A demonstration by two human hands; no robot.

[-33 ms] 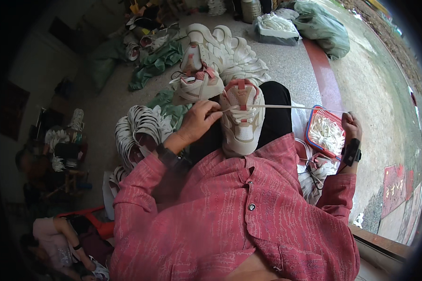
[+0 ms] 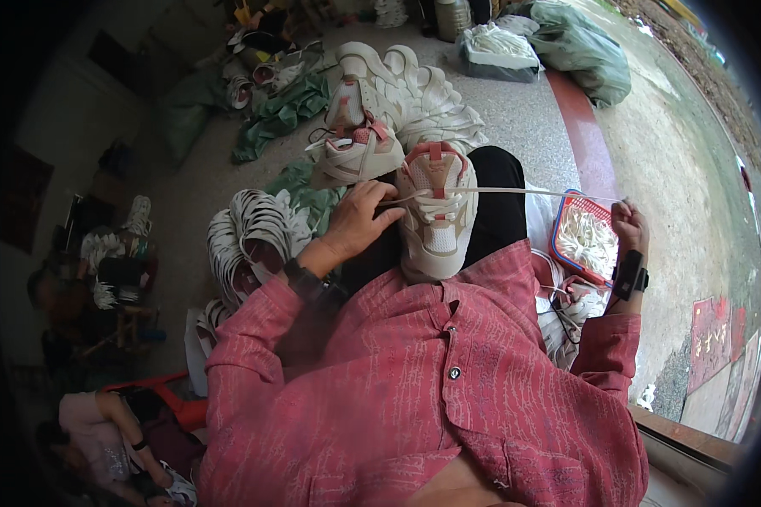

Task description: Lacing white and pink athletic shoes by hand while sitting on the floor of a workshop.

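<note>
Cream-and-beige mesh sneaker with pink lining against black cloth trousers, toe toward wearer. Flat white shoelace stretched sideways; right hand clenched on long end, left hand at short end, grip unclear. Best: pull evenly, lace untwisted.

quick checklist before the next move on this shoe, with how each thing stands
1. Right hand gripping the lace: ok, drawn out to the right
2. Left hand gripping a strand: ok, a short one at its fingertips
3. Long strand free of slack: ok, runs nearly straight
4. Shoe toe toward the person: ok
5. Both strands even: not ok, far more shows on the right
6. Every eyelet threaded: cannot tell, too small
</note>
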